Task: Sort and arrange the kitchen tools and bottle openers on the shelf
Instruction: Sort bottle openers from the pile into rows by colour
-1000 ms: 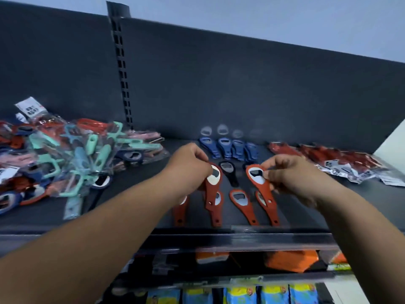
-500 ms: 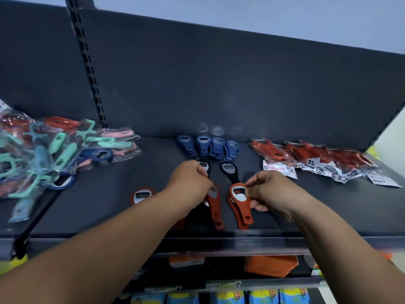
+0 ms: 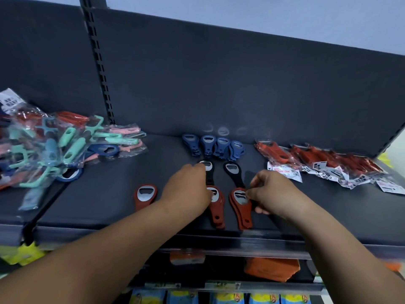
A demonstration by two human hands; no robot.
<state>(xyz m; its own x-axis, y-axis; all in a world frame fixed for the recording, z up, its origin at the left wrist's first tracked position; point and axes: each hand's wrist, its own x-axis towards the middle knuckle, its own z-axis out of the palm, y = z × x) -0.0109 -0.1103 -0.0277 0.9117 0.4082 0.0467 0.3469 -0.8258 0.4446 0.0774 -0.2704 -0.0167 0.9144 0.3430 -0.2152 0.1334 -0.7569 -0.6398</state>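
Observation:
On the dark shelf [image 3: 98, 200] lie red bottle openers in small stacks. My right hand [image 3: 271, 191] pinches the head of the right red stack [image 3: 242, 207]. My left hand [image 3: 186, 189] lies curled over the head of the middle red stack [image 3: 217, 212], and its fingertips are hidden. A single red opener [image 3: 144, 195] lies to the left. Two black openers [image 3: 233, 172] sit behind the red ones, and several blue openers [image 3: 213, 145] stand in a row at the back.
A heap of bagged pastel and blue kitchen tools [image 3: 54, 148] fills the left end. Bagged red tools with white labels [image 3: 324, 163] lie at the right. The shelf's front lip [image 3: 241, 244] runs under my forearms, with orange goods [image 3: 271, 268] below.
Both hands lowered red openers onto the shelf; the right one now lies on the right stack. A single red opener has come into view at the left.

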